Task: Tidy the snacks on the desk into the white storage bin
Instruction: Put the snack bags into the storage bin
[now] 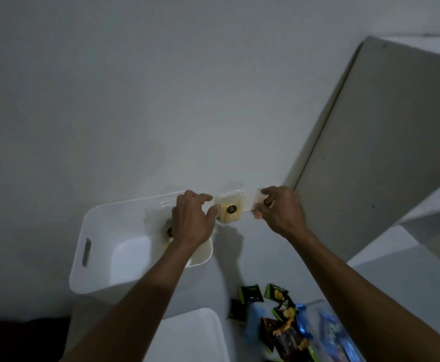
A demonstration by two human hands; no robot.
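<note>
Both my hands hold up a strip of clear-wrapped pale yellow pastries (229, 209), each with a dark round centre. My left hand (193, 220) grips its left part above the white storage bin (93, 231), where one pastry of the strip (168, 232) hangs inside the bin's opening. My right hand (282, 209) pinches the strip's right end. The middle pastry hangs between my hands, just right of the bin's rim. Small snack packets (279, 309), black, green and blue, lie on the desk near me.
A white lid or second container (190, 335) lies at the near edge below the bin. A tall white shelf panel (357, 142) rises on the right against the white wall. The bin has a slot handle (86, 252) on its left wall.
</note>
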